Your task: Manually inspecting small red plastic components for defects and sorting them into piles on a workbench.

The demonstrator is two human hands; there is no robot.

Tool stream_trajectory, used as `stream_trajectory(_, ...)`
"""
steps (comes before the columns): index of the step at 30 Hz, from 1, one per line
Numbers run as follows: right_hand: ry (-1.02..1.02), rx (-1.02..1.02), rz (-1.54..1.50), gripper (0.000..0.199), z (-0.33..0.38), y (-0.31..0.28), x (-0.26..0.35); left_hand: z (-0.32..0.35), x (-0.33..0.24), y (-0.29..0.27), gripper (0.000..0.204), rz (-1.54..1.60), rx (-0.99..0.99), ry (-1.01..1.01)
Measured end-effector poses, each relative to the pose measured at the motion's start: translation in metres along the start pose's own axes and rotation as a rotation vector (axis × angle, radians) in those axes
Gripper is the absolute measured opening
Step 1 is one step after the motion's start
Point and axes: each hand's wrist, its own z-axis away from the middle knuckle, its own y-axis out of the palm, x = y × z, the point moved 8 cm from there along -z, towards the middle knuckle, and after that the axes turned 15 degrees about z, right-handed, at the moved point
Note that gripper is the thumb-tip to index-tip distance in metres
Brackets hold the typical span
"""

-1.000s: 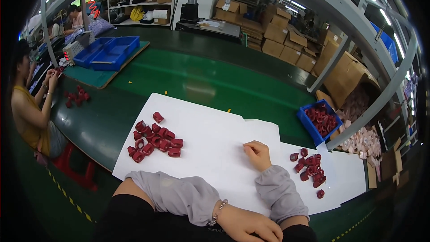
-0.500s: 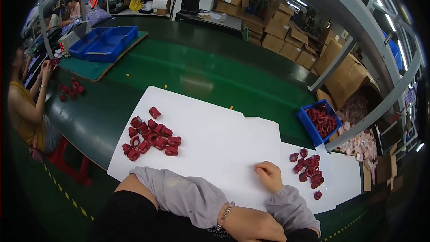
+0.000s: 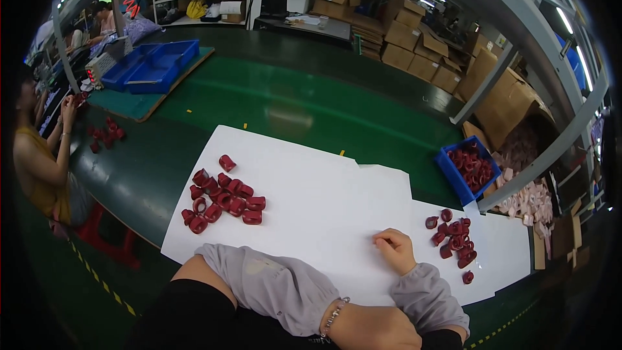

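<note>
My right hand (image 3: 396,250) rests on the white sheet (image 3: 311,204), its fingers curled into a loose fist. No object shows in it. Nearest to it is a right-hand pile of small dark red ring-shaped parts (image 3: 456,241), a short way off and not touched. Across my body runs my left forearm in a grey sleeve cover. A beaded bracelet (image 3: 334,316) circles that wrist. My left hand (image 3: 379,329) lies close to my right forearm at the lower edge, with its fingers hidden. Another pile of red ring-shaped parts (image 3: 227,198) sits on the left of the sheet.
A blue bin (image 3: 461,188) of red parts stands at the right, beside a metal post and many pale pink pieces (image 3: 526,198). Far left, a person sits near more red parts (image 3: 107,134). Blue trays (image 3: 159,68) lie behind. Cardboard boxes (image 3: 414,52) are stacked beyond the green table.
The whole view has shifted slightly, so the table and piles appear a little more to the right. Both hands keep nearly the same pose, and the red parts lie as before.
</note>
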Motion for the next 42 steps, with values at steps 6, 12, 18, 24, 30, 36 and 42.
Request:
stream_trajectory(6, 0.004, -0.003, -0.04, 0.012, 0.001, 0.002, -0.001, -0.003, -0.007, 0.006, 0.013, -0.013, 0.112, -0.042)
stream_trajectory(12, -0.154, 0.157, 0.094, 0.014, -0.018, 0.004, 0.052, 0.066, 0.014, -0.057, 0.017, -0.131, -0.013, -0.499)
stream_trajectory(18, -0.943, 0.253, 0.099, 0.025, -0.024, 0.025, 0.237, 0.215, -0.029, -0.104, 0.015, -0.417, -0.329, -1.021)
stream_trajectory(24, -1.449, 0.457, -0.624, 0.014, 0.054, 0.075, 0.358, 0.261, -0.082, -0.102, 0.023, -0.801, -0.474, -0.98)
stream_trajectory(30, -1.461, 0.669, -0.702, 0.026, 0.045, 0.084, 0.367, 0.271, -0.083, -0.101, 0.027, -0.933, -0.525, -0.983)
stream_trajectory(36, -1.408, 0.744, -0.595, 0.031, 0.024, 0.091, 0.352, 0.269, -0.081, -0.099, 0.032, -0.943, -0.429, -0.978)
stream_trajectory(42, -1.441, 0.755, -0.364, 0.028, 0.017, 0.101, 0.347, 0.263, -0.079, -0.102, 0.032, -0.967, -0.431, -0.975)
